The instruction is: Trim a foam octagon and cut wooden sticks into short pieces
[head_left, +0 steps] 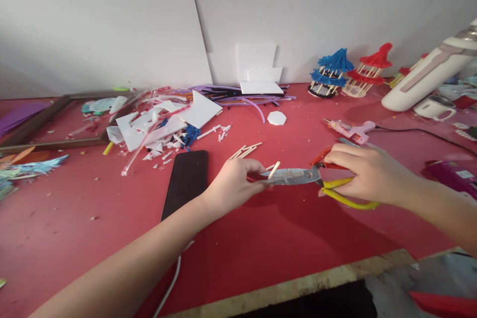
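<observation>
My right hand (367, 171) grips a pair of scissors (294, 177) by its red and yellow handles, with the blades pointing left. Between the blade ends stands a short, pale wooden stick (275, 170), tilted to the right. My left hand (236, 184) is closed at the blade tips, thumb and fingers pinched around the lower end of this stick; the fingertips are partly hidden by the blades. Just beyond my left hand lie several more thin sticks (246, 150) on the red tabletop (290, 238). A white octagonal piece (277, 118) rests farther back.
A black phone (186, 179) lies left of my left hand. White scraps (164, 121) and a wooden frame (55, 119) are farther left. On the right are a pink glue gun (352, 130), blue (331, 72) and red (370, 69) small pavilions, a white flask (425, 72) and a mug (434, 108).
</observation>
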`<state>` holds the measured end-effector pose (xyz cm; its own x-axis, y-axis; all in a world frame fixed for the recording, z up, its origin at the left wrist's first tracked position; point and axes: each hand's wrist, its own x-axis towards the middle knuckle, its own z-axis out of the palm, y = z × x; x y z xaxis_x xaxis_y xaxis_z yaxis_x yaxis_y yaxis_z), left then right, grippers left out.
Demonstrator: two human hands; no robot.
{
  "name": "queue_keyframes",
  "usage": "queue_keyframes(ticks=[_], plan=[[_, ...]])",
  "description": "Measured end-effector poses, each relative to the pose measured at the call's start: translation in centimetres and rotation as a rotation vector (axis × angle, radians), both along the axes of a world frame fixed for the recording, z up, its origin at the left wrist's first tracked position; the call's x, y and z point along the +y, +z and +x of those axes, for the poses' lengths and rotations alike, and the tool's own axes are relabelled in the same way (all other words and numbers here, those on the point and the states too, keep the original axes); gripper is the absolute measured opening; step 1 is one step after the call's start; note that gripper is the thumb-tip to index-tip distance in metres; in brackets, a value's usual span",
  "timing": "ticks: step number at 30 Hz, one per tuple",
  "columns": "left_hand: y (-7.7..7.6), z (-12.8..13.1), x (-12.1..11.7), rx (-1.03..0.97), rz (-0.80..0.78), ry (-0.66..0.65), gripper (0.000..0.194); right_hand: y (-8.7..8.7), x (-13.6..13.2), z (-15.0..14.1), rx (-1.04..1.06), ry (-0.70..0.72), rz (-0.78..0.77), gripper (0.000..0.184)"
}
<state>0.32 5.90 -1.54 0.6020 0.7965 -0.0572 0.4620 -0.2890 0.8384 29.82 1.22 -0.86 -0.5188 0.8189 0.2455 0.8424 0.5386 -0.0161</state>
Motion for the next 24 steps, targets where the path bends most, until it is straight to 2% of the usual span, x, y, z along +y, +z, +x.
queue_keyframes(ticks=[6, 9, 13, 16, 18, 21, 24], plan=[[-0.3, 0.0, 0.2, 0.002, 0.009, 0.044, 0.006, -0.3, 0.1, -0.4, -0.092, 0.033, 0.15, 0.029], [-0.6, 0.2, 0.1, -0.019, -0.005, 0.062, 0.005, -0.5, -0.1, -0.5, -0.104, 0.068, 0.165, 0.029], [-1.0, 0.5, -0.2, -0.065, -0.044, 0.063, 0.008, -0.4, -0.2, -0.4, 0.008, 0.054, 0.144, 0.032], [-0.5, 0.5, -0.1, -0.106, -0.047, 0.096, 0.011, 0.6, 0.3, 0.1, 0.19, -0.037, 0.113, 0.036], [0.1, 0.2, 0.4, -0.076, 0.061, 0.162, 0.011, 1.3, 1.0, 0.3, 0.312, -0.137, 0.064, 0.04], [0.4, -0.3, 1.6, 0.093, 0.34, 0.235, 0.012, 1.7, 2.5, 0.0, 0.438, -0.28, -0.096, 0.043], [0.0, -0.8, 2.6, 0.18, 0.41, 0.231, 0.011, 1.4, 3.7, -1.3, 0.463, -0.31, -0.174, 0.044]])
